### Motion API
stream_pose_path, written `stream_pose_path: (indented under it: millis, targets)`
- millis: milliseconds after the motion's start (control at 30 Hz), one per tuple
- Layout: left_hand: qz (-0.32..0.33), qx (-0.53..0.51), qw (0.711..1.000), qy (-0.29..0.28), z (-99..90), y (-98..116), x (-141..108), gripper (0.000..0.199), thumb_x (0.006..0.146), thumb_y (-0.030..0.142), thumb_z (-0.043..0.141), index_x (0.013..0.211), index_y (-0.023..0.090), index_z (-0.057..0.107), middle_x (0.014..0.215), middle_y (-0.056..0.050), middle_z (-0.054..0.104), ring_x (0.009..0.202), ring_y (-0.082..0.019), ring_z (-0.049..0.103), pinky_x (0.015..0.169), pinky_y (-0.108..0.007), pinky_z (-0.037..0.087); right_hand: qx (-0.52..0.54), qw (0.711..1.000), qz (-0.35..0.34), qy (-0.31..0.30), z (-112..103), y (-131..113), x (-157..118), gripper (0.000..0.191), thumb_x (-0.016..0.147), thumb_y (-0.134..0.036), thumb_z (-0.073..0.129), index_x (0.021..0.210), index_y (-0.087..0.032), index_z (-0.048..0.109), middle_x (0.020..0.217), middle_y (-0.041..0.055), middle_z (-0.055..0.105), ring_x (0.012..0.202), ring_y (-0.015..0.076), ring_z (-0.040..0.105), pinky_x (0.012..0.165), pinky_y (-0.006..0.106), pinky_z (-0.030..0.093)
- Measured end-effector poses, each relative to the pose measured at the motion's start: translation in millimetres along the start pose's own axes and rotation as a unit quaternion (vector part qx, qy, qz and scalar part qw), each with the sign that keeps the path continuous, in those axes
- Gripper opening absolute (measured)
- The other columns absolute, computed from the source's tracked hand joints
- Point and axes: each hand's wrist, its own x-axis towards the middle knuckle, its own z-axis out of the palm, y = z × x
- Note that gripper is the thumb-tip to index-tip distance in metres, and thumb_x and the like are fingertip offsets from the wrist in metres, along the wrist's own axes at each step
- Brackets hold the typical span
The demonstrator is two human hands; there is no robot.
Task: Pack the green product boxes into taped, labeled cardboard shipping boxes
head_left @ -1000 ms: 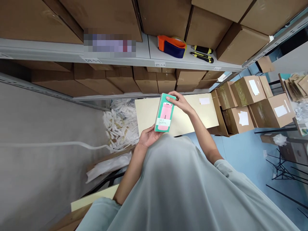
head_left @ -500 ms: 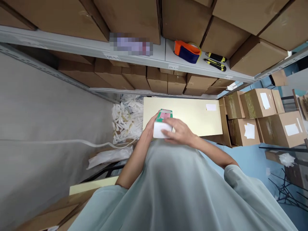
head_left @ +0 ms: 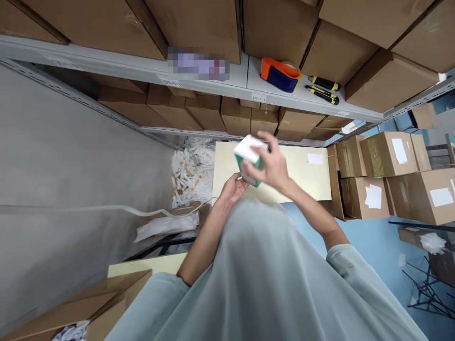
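Note:
A small green and white carton (head_left: 249,148) is tilted above the cream tabletop (head_left: 295,182), its white end facing up. My right hand (head_left: 273,166) grips it from the right, thumb and fingers closed around its sides; motion blurs the fingers a little. My left hand (head_left: 232,189) is below and to the left of the carton, palm up and fingers stretched out. Its fingertips are at the carton's lower edge, and whether they bear any weight I cannot tell.
Cardboard boxes (head_left: 206,111) fill the shelves in front. A tape dispenser (head_left: 280,75) and box cutters (head_left: 323,90) lie on the shelf. Stacked cartons (head_left: 389,154) stand to the right. White paper scraps (head_left: 194,170) are heaped at the left, near a white cable (head_left: 121,208).
The carton has turned over from its pink and green face and risen away from my body. My right hand has moved up with it; my left hand has opened beneath.

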Motion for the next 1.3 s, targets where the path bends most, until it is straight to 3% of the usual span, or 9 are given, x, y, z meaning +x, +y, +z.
stream_pose_path:
  millis: [133, 267, 367, 500, 633, 767, 933, 1100, 1300]
  targets:
    - [0.078, 0.062, 0.995, 0.015, 5.9, 0, -21, 0.034, 0.081, 0.024, 0.088, 0.112, 0.019, 0.076, 0.102, -0.006, 0.084, 0.102, -0.022, 0.084, 0.095, -0.036, 0.071, 0.096, 0.967, 0.231, 0.035, -5, 72, 56, 0.053, 0.11, -0.077, 0.057, 0.116, -0.025, 0.068, 0.128, 0.0089, 0.075, 0.127, 0.0289, 0.073, 0.108, 0.046, 0.067]
    - [0.224, 0.237, 0.944, 0.051, 11.7, 23, -32, 0.05, 0.074, 0.049, 0.102, 0.106, 0.02, 0.078, 0.088, -0.003, 0.078, 0.085, -0.02, 0.075, 0.073, -0.03, 0.061, 0.224, 0.861, 0.455, -0.049, 21, 111, 58, 0.048, 0.11, -0.073, 0.058, 0.105, -0.025, 0.064, 0.097, 0.0015, 0.071, 0.092, 0.0214, 0.073, 0.085, 0.036, 0.07]
    - [0.27, 0.311, 0.909, 0.07, 15.6, 45, -30, 0.049, 0.071, 0.052, 0.107, 0.092, 0.019, 0.078, 0.082, -0.002, 0.074, 0.078, -0.018, 0.067, 0.074, -0.029, 0.056, 0.321, 0.728, 0.571, -0.201, 50, 105, 25, 0.048, 0.111, -0.071, 0.059, 0.104, -0.023, 0.064, 0.083, 0.0001, 0.068, 0.07, 0.0175, 0.07, 0.062, 0.026, 0.064]
    - [0.25, 0.281, 0.923, 0.082, 15.4, 57, -21, 0.044, 0.075, 0.046, 0.106, 0.089, 0.019, 0.075, 0.082, -0.002, 0.072, 0.078, -0.017, 0.066, 0.073, -0.028, 0.054, 0.386, 0.558, 0.627, -0.384, 90, 81, -28, 0.057, 0.112, -0.076, 0.053, 0.107, -0.021, 0.068, 0.076, 0.0052, 0.072, 0.064, 0.0212, 0.077, 0.048, 0.021, 0.058]
    - [0.212, 0.222, 0.945, 0.11, -3.2, 49, -9, 0.042, 0.074, 0.04, 0.106, 0.089, 0.021, 0.071, 0.08, 0.0, 0.067, 0.074, -0.016, 0.061, 0.067, -0.026, 0.05, 0.393, 0.503, 0.653, -0.407, 116, 77, -50, 0.064, 0.116, -0.075, 0.041, 0.113, -0.019, 0.071, 0.081, 0.0107, 0.078, 0.069, 0.024, 0.082, 0.046, 0.021, 0.058]
    - [0.214, 0.22, 0.935, 0.175, -46.5, 29, -1, 0.043, 0.075, 0.038, 0.104, 0.096, 0.022, 0.069, 0.087, 0.0, 0.068, 0.083, -0.018, 0.066, 0.078, -0.027, 0.054, 0.35, 0.551, 0.67, -0.352, 124, 88, -33, 0.056, 0.117, -0.069, 0.047, 0.124, -0.018, 0.069, 0.097, 0.0114, 0.08, 0.073, 0.0222, 0.083, 0.057, 0.027, 0.068]
    - [0.161, 0.221, 0.939, 0.209, -108.1, -9, 12, 0.041, 0.082, 0.054, 0.093, 0.099, 0.025, 0.068, 0.106, -0.006, 0.077, 0.095, -0.023, 0.074, 0.086, -0.033, 0.058, 0.255, 0.698, 0.603, -0.291, 144, 93, 25, 0.054, 0.104, -0.065, 0.077, 0.132, -0.02, 0.068, 0.122, 0.011, 0.079, 0.089, 0.0211, 0.083, 0.08, 0.036, 0.076]
    - [0.074, 0.192, 0.961, 0.184, -141.8, -36, 44, 0.051, 0.077, 0.068, 0.089, 0.096, 0.025, 0.071, 0.097, -0.007, 0.079, 0.088, -0.025, 0.074, 0.084, -0.037, 0.058, 0.042, 0.829, 0.453, -0.325, 199, 82, 90, 0.053, 0.103, -0.06, 0.079, 0.139, -0.024, 0.065, 0.138, 0.0104, 0.078, 0.116, 0.0271, 0.079, 0.1, 0.045, 0.073]
    - [0.058, 0.172, 0.97, 0.161, -166.5, -36, 86, 0.057, 0.07, 0.067, 0.095, 0.098, 0.023, 0.074, 0.098, -0.009, 0.082, 0.084, -0.025, 0.074, 0.086, -0.041, 0.06, -0.151, 0.845, 0.35, -0.374, 264, 60, 136, 0.064, 0.107, -0.059, 0.071, 0.158, -0.022, 0.057, 0.159, 0.021, 0.066, 0.14, 0.0396, 0.073, 0.125, 0.058, 0.058]
